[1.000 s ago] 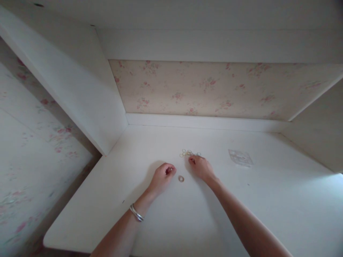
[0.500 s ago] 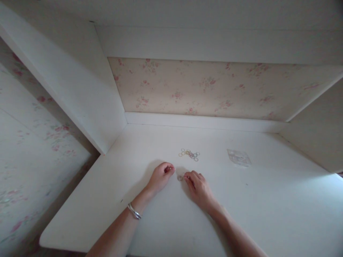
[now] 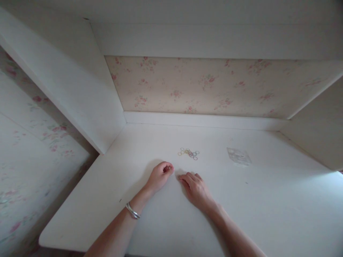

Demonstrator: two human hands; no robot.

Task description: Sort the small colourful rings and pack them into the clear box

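Observation:
My left hand (image 3: 160, 175) is closed in a pinch above the white desk, thumb against index finger. Whatever lies between those fingertips is too small to make out. Just right of it, my right hand (image 3: 195, 187) rests low on the desk, its thumb and fingers pressed together on a small thin ring, mostly hidden by the fingertips. Beyond both hands lies a loose cluster of thin rings (image 3: 189, 153), yellowish on the left and greyish or pinkish on the right, several of them overlapping.
A clear, flat plastic packet or case (image 3: 239, 156) lies on the desk (image 3: 166, 225) to the right. White side panels and a low back ledge (image 3: 203, 120) border the desktop, with flowered wallpaper behind. The desk's rounded corner is at the lower left.
My right hand has shifted slightly left, its fingertips now covering the small ring or rings that lay beside them on the desk. My left hand stays pinched in nearly the same place.

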